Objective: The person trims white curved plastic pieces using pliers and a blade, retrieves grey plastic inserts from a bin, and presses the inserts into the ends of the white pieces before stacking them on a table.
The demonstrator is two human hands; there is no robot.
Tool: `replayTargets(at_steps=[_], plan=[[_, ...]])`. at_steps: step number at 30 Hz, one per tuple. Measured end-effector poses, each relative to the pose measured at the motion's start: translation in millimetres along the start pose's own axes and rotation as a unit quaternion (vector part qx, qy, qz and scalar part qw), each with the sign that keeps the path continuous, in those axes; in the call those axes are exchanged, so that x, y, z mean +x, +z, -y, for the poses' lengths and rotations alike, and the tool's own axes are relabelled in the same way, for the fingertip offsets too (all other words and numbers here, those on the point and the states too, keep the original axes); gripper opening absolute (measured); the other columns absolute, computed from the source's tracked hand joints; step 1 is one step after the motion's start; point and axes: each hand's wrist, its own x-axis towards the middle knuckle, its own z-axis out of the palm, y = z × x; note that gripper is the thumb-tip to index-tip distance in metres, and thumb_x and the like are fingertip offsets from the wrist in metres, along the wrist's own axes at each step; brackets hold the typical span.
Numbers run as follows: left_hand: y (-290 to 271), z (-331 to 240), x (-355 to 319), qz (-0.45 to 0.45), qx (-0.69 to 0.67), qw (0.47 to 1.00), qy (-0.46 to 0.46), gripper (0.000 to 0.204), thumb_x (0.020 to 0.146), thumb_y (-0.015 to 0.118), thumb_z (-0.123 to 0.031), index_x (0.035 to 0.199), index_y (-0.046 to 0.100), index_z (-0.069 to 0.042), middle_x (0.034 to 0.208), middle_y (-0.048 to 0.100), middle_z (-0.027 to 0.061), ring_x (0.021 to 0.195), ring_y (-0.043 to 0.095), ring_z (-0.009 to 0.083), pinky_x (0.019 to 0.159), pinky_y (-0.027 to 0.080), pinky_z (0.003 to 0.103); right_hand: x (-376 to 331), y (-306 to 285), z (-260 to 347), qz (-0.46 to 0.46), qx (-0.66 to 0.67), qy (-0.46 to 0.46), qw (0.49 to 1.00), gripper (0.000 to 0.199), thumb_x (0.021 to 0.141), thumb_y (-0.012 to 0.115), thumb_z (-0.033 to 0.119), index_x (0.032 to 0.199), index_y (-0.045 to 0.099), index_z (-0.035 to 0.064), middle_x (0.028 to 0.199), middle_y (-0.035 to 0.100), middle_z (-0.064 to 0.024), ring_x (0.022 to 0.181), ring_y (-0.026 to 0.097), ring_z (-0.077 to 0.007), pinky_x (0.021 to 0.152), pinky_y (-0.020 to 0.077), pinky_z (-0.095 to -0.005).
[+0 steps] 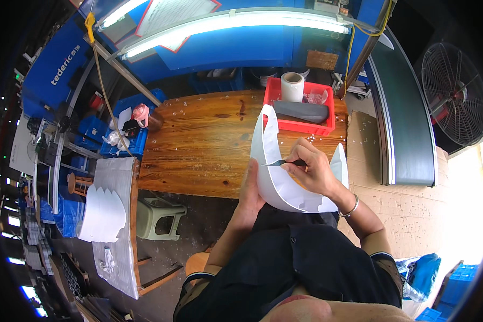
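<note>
A curved white plastic shell (284, 189) with a scalloped edge is held up over the near edge of the wooden table. My left hand (250, 192) grips its left side, thumb along the outer wall. Inside the curve, my right hand (317, 170) is closed around the dark handle of a small knife (275, 163). The thin blade points left and meets the shell's left rim close to my left thumb. My right fingers partly hide the handle. A pointed end of the shell rises to the right of my right wrist.
A red crate (300, 127) holding a white roll (292, 86) and a dark grey piece stands at the table's far right. Another white shell (103, 214) lies on a covered side bench at left. A green stool (161, 219), conveyor belt (405, 112) and large fan (456, 94) stand around.
</note>
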Motion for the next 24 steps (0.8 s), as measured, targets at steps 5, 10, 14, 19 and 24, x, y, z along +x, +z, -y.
replayTargets(at_steps=[5,10,14,19,24], plan=[[13.5,-5.9,-4.7,-0.031,0.030,0.999,0.034,0.062,0.086,0.053,-0.053,0.125,0.045,-0.006,0.108,0.057,0.0091,0.095,0.057,0.0181,0.080,0.050,0.033,-5.0,-1.9,-3.5,0.031,0.020,0.007,0.999,0.016,0.076,0.069,0.009,0.080,0.055,0.0020,0.078,0.052,-0.0082,0.065,0.058,-0.0229,0.051,0.0458,-0.0296],[13.4,-6.3,-3.5,-0.016,0.020,0.999,0.033,0.062,0.086,0.053,-0.053,0.125,0.044,-0.005,0.108,0.057,0.0091,0.095,0.057,0.0178,0.079,0.050,0.032,-3.5,-2.1,-1.0,0.020,0.020,0.003,1.000,0.017,0.077,0.069,0.010,0.079,0.055,0.0019,0.079,0.052,-0.0080,0.065,0.058,-0.0235,0.051,0.0457,-0.0302],[10.1,-5.5,-4.1,-0.018,0.037,0.998,0.041,0.064,0.086,0.053,-0.053,0.126,0.044,-0.004,0.110,0.057,0.0088,0.097,0.057,0.0174,0.081,0.049,0.032,-1.4,-3.4,1.0,0.028,0.007,0.006,1.000,0.017,0.077,0.069,0.010,0.079,0.054,0.0016,0.078,0.051,-0.0082,0.065,0.057,-0.0242,0.051,0.0457,-0.0304],[8.8,-2.2,-6.0,-0.036,0.071,0.995,0.062,0.066,0.086,0.052,-0.052,0.129,0.041,-0.004,0.114,0.055,0.0085,0.100,0.055,0.0168,0.084,0.047,0.031,0.0,-3.0,-0.6,0.020,0.011,0.020,1.000,0.017,0.076,0.068,0.010,0.078,0.054,0.0010,0.077,0.050,-0.0086,0.064,0.057,-0.0250,0.051,0.0457,-0.0306],[10.3,-5.1,-7.0,-0.023,0.087,0.994,0.056,0.066,0.086,0.052,-0.052,0.130,0.039,-0.004,0.115,0.054,0.0081,0.101,0.055,0.0160,0.085,0.046,0.030,4.0,-6.0,2.8,0.030,-0.010,0.018,0.999,0.017,0.076,0.069,0.010,0.077,0.054,0.0008,0.076,0.050,-0.0085,0.063,0.057,-0.0249,0.051,0.0460,-0.0307]])
